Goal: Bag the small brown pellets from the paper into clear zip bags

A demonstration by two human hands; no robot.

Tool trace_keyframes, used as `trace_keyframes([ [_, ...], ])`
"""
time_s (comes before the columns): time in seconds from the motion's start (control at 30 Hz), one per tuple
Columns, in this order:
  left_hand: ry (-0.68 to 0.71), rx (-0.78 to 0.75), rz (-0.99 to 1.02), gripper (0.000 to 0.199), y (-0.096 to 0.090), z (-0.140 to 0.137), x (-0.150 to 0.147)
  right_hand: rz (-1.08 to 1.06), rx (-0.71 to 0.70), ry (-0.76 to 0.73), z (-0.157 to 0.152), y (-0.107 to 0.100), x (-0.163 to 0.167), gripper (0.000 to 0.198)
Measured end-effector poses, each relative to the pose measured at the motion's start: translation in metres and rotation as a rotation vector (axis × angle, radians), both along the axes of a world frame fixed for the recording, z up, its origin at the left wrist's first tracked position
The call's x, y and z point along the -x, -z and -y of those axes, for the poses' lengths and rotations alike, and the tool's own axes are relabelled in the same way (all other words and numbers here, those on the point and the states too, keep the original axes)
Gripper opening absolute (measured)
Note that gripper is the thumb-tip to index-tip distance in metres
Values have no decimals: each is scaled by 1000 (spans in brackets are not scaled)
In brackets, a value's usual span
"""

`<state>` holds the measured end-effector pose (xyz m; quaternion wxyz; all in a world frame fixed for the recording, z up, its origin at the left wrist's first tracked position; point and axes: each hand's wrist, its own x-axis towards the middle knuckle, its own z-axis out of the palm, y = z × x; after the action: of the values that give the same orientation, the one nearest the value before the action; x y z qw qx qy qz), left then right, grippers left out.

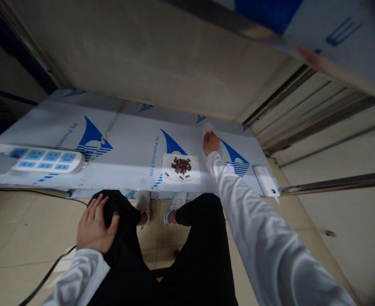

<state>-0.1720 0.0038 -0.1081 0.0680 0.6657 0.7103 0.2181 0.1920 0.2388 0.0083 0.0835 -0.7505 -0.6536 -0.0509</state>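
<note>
My left hand (94, 223) rests on my knee with its fingers stretched out and nothing in it. Over the far part of the low table, my right hand (211, 143) has its fingers closed at a small pale, whitish thing (208, 126); its kind is too blurred to make out. Nearer to me lies a white paper sheet (190, 180) with a heap of dark brown capsules (181, 165) on it. A few capsules lie apart from the heap, along the sheet's near side.
The table (126, 161) is covered in printed protective film. A white power strip (52, 159) lies at its left, and a white device (265, 180) with a cable stands at the right edge. Metal rails (334, 180) border the right side. A black cable (52, 272) runs across the floor.
</note>
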Motion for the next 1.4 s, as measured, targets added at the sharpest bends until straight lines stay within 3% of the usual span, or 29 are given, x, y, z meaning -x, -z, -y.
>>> trace_keyframes([
  [0.1,-14,4,5,59,1,0,0,-78,32,-197,5,9,82,43],
  [0.23,-15,22,-30,57,-1,1,0,-176,106,-444,22,38,191,43],
  [0.37,-47,28,-28,53,-8,3,-2,-244,210,-517,41,67,244,42],
  [0.47,-66,30,-16,51,-13,2,-3,-343,226,-519,49,79,247,73],
  [0.5,-67,28,-8,50,-15,2,-3,-379,215,-525,51,82,244,75],
  [0.67,-64,47,3,48,-19,-2,-5,-443,163,-523,47,81,229,28],
  [0.93,-88,84,-17,47,-21,-1,-6,-530,-20,-324,43,60,222,39],
  [1.1,-84,90,-18,46,-21,-2,-5,-668,-221,-148,60,63,206,41],
  [1.4,-105,60,-30,48,-17,0,-16,-686,-126,-239,52,75,208,13],
])
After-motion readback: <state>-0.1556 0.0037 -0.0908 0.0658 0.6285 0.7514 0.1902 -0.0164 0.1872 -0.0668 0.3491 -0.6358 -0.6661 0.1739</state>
